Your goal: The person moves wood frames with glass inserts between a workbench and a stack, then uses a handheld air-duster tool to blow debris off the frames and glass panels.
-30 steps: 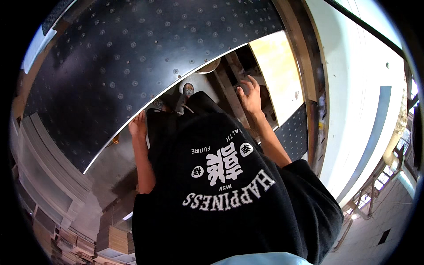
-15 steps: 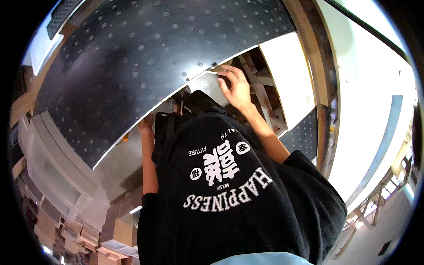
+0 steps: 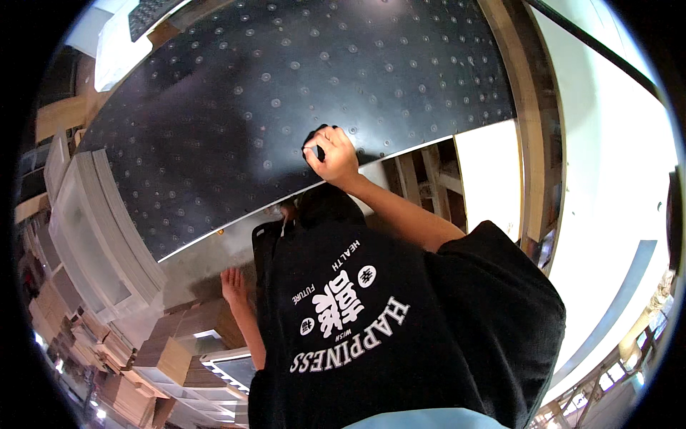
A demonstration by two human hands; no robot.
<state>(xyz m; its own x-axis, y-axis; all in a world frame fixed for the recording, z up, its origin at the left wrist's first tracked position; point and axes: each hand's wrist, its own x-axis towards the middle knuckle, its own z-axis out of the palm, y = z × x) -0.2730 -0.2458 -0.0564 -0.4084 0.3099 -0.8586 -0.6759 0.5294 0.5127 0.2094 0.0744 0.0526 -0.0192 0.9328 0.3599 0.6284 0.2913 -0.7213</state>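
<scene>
Right hand (image 3: pixel 333 154) fisted on matte black studded panel (image 3: pixel 286 93) (round dots).

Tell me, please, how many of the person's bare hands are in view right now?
2. The right hand is closed into a fist on the dark studded table top; the left hand hangs lower, open, below the table's edge, near cardboard stacks.

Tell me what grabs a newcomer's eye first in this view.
The big black table surface dotted with small round rollers fills the upper half of the view. On its near edge the right hand rests with fingers curled into a fist; whether it holds anything cannot be told. Below, the person's black printed T-shirt dominates the middle, and the left hand hangs open beside stacked brown cardboard pieces at lower left.
</scene>
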